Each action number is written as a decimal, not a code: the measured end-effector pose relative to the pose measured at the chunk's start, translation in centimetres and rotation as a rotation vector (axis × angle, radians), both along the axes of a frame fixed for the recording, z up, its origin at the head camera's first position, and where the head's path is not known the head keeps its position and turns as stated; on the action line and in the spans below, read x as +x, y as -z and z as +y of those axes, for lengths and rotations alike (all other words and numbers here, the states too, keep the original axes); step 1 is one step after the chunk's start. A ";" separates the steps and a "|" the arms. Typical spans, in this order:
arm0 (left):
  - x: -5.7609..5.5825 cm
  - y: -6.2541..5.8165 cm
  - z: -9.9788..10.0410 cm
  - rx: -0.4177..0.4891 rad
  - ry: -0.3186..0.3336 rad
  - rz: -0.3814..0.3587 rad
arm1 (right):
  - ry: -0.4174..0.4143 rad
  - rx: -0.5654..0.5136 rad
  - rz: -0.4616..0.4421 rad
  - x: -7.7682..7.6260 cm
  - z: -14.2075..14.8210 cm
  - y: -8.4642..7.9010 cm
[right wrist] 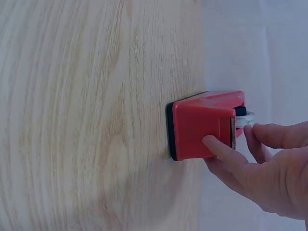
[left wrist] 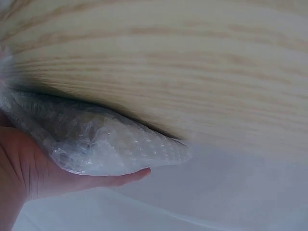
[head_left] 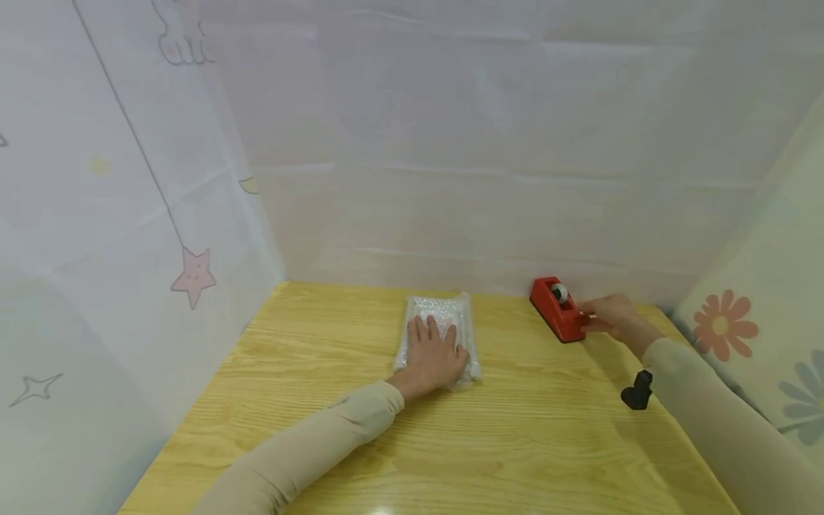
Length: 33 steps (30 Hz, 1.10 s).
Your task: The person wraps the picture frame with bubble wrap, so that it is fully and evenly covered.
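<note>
On the table, a bubble-wrapped packet [head_left: 465, 325] lies flat under my left hand [head_left: 430, 357], whose fingers are spread across its top. The left wrist view shows the clear bubble wrap [left wrist: 108, 144] from the side, with a finger stretched along its edge. My right hand [head_left: 614, 317] is at the near end of a red tape dispenser [head_left: 558, 312] further right. In the right wrist view, one fingertip of this hand [right wrist: 274, 178] lies on the dispenser's red front face [right wrist: 197, 132]. Other fingers bend around its cutter end, close to the tape roll [right wrist: 246, 120].
A small black object [head_left: 637, 391] stands on the wooden table [head_left: 515, 443] below the right forearm. Pale printed cloth [head_left: 450, 157] hangs behind the table, with more at the left and right sides. The dispenser sits close to the back cloth.
</note>
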State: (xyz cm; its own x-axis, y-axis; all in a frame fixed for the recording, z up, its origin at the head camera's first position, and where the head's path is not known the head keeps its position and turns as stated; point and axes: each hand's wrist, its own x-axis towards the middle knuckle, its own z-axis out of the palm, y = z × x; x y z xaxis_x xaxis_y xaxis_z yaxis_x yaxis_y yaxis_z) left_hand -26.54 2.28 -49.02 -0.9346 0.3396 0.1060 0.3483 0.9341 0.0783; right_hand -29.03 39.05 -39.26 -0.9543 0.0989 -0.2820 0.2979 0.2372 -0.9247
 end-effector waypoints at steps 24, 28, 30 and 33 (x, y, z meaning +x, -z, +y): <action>0.0 0.1 0.0 -0.005 0.001 0.000 | 0.271 -0.462 0.186 2.8 0.4 4.1; -0.2 0.2 0.2 -0.010 0.000 0.015 | 0.343 -0.592 0.199 3.3 0.5 4.9; -0.2 0.2 0.2 -0.011 -0.004 0.011 | 0.375 -0.629 0.194 3.4 0.5 5.3; -0.2 0.2 0.4 -0.017 -0.012 -0.015 | 0.396 -0.633 0.191 3.7 0.4 5.8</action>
